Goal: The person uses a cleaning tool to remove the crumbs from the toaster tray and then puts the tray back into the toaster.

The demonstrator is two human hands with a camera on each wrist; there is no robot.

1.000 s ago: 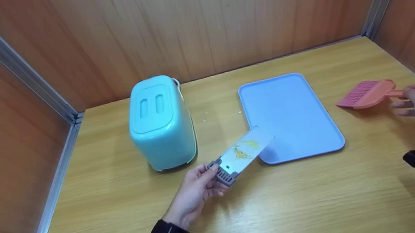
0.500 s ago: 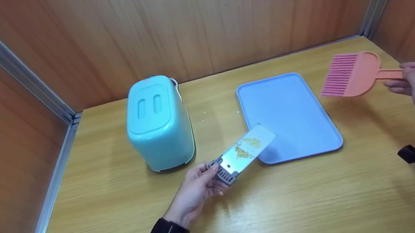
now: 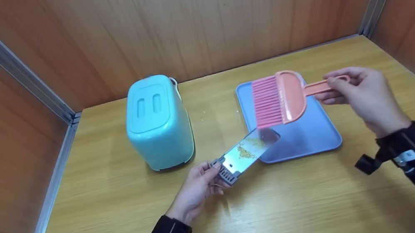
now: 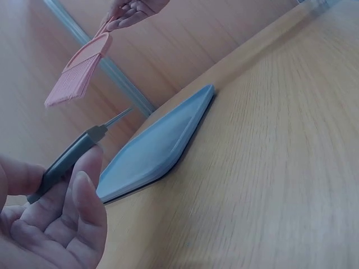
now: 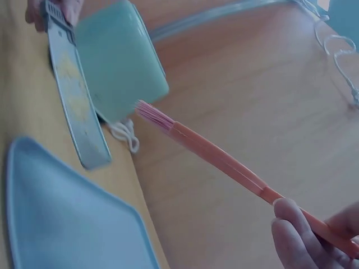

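left hand [image 3: 196, 188]: pinches crumb tray [image 3: 248, 150] grip
right hand [image 3: 360, 97]: grasps pink brush [image 3: 278, 98] handle, fingertips hidden
brush-to-tray contact: unclear

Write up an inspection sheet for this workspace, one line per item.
Surface: wooden table, a few crumbs near the blue tray's far left corner.
Job's things: metal crumb tray bearing yellow crumbs, its far end over the blue tray; pink brush held above it, bristles pointing down.
Clutter: mint toaster standing left of the blue tray.
Hands: left hand grips the crumb tray's grey handle; right hand pinches the brush handle.
Cables: white cord beside the toaster.
Surroundings: wood-panelled walls with metal corner strips.
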